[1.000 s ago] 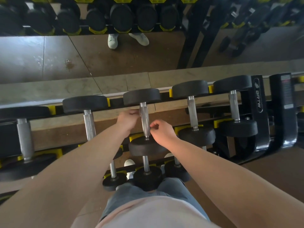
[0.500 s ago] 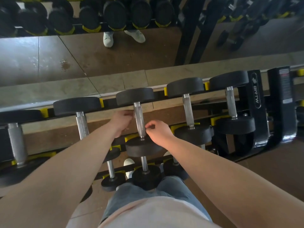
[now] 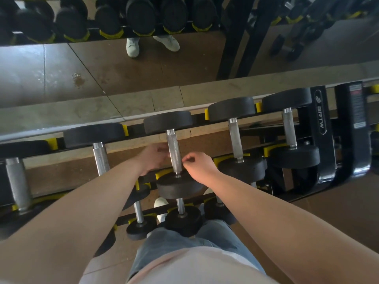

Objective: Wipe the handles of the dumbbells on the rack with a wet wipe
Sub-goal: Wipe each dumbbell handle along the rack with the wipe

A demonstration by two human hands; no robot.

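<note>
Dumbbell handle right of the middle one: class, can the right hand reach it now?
Probably yes: the right hand is beside the middle handle, with open space across to that neighbouring handle.

I'm in a gym: tiered rack [image 3: 320, 128] of black dumbbells [image 3: 174, 152] with knurled steel handles, wall mirror [image 3: 102, 64] behind reflecting more weights and my shoes.

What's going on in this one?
A person stands over a dumbbell rack with both hands at the knurled metal handle of the middle dumbbell on the upper row. The left hand sits against the handle's left side. The right hand has its fingertips pinched together at the handle's lower right. No wet wipe is plainly visible, so whether wiping is under way cannot be told.
</note>
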